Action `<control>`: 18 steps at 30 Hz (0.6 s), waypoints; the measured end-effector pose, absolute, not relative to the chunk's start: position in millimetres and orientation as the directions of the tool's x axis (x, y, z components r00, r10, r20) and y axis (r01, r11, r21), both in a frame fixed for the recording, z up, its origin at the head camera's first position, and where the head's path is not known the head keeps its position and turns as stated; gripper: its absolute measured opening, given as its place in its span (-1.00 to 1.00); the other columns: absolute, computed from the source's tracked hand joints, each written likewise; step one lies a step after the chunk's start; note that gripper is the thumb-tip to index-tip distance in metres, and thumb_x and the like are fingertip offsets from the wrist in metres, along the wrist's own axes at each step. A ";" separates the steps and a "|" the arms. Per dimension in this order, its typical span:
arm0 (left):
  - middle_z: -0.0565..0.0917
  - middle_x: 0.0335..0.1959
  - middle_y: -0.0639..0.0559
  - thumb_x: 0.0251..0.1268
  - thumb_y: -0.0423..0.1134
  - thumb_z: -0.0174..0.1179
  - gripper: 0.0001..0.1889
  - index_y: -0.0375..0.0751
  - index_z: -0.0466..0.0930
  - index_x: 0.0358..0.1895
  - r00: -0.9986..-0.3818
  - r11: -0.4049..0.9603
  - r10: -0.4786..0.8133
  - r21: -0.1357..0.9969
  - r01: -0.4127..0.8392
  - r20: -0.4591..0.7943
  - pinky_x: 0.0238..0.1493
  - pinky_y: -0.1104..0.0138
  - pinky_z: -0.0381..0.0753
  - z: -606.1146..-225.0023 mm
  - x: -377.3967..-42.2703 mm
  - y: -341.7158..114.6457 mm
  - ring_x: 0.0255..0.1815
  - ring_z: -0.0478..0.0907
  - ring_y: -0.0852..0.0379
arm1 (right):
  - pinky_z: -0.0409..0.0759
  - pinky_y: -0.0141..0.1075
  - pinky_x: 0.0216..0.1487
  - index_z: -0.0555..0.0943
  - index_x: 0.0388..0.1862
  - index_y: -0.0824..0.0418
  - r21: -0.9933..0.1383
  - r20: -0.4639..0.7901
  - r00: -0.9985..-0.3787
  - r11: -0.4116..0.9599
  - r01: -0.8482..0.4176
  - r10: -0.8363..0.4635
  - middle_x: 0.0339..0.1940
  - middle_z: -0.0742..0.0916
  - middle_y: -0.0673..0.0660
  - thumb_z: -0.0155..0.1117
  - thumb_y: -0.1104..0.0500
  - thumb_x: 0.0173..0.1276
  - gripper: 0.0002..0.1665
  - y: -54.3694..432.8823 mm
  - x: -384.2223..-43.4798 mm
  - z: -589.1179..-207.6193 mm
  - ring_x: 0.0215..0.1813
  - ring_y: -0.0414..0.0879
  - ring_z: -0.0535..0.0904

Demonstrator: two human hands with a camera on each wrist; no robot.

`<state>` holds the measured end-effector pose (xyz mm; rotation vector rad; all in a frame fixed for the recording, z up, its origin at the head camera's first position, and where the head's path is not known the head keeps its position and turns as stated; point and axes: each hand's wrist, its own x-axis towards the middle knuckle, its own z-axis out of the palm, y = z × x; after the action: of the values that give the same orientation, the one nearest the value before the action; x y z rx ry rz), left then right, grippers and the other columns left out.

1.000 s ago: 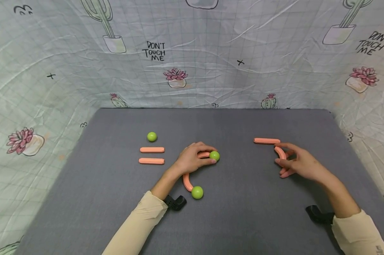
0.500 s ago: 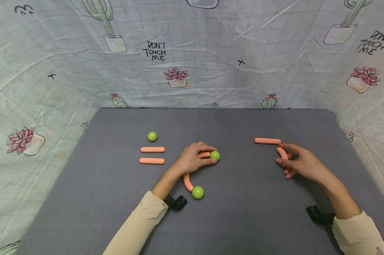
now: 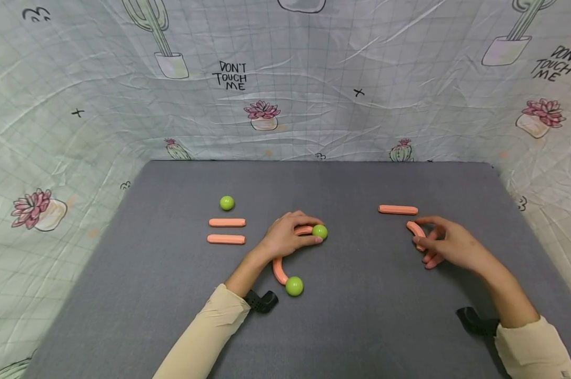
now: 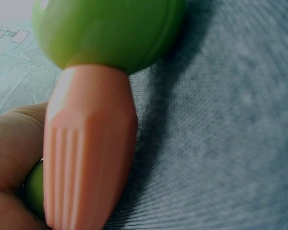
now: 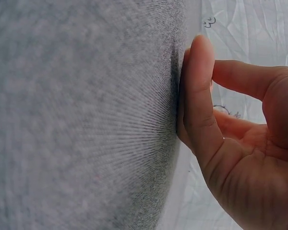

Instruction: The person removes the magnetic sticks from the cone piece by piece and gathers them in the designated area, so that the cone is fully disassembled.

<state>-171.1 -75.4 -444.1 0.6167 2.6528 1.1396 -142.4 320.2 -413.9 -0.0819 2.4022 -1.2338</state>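
Note:
My left hand (image 3: 285, 234) pinches a green ball (image 3: 320, 231) between thumb and fingers. That ball sits at one end of a pink curved stick (image 3: 279, 271), whose middle is hidden under the hand. A second green ball (image 3: 294, 286) joins the stick's near end; in the left wrist view this ball (image 4: 110, 33) meets the ribbed stick (image 4: 86, 148) end to end. On the right, my right hand (image 3: 450, 245) holds a shorter curved pink stick (image 3: 415, 230) between thumb and fingers, low over the table. The right wrist view shows the fingers (image 5: 199, 91) but hides the stick.
Two straight pink sticks (image 3: 227, 222) lie parallel left of my left hand, with a loose green ball (image 3: 227, 203) beyond them. Another straight pink stick (image 3: 398, 209) lies just beyond my right fingers. The grey table (image 3: 351, 316) ends at a patterned cloth (image 3: 313, 116).
The curved stick in my right hand has turned and its tip has come slightly toward me, away from the straight stick. The left hand stays put on its ball.

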 end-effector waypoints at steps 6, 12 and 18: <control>0.69 -0.04 0.17 0.29 0.07 0.46 -0.58 0.23 0.73 0.21 -0.898 0.616 0.440 0.731 0.292 -0.011 0.19 0.17 0.40 -443.8 -171.2 -75.6 0.05 0.53 0.13 | 0.80 -0.12 -0.33 0.07 0.61 0.49 -0.784 -0.361 -0.907 0.598 0.168 -0.219 -0.24 0.73 0.24 0.22 0.13 0.61 -0.16 318.9 -142.1 -415.7 -0.44 -0.05 0.77; 0.68 -0.06 0.17 0.28 0.07 0.46 -0.58 0.23 0.73 0.21 -0.899 0.615 0.438 0.733 0.292 -0.009 0.16 0.18 0.40 -444.1 -171.2 -75.9 0.03 0.53 0.13 | 0.80 -0.11 -0.32 0.03 0.61 0.52 -0.782 -0.377 -0.907 0.589 0.203 -0.187 -0.24 0.72 0.22 0.21 0.13 0.61 -0.13 316.8 -140.7 -415.2 -0.44 -0.03 0.78; 0.70 -0.03 0.15 0.28 0.05 0.47 -0.56 0.21 0.72 0.23 -0.896 0.616 0.444 0.730 0.296 -0.011 0.16 0.18 0.42 -443.9 -171.1 -75.6 0.05 0.54 0.12 | 0.74 -0.20 -0.35 0.14 0.57 0.52 -0.709 -0.339 -0.926 0.692 0.135 -0.167 -0.24 0.76 0.20 0.23 -0.03 0.61 -0.11 319.5 -140.7 -410.6 -0.41 -0.09 0.73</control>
<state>-171.1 -75.6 -443.9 0.6134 2.6483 1.1453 -140.7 319.5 -410.6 -0.0247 2.5246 -1.1005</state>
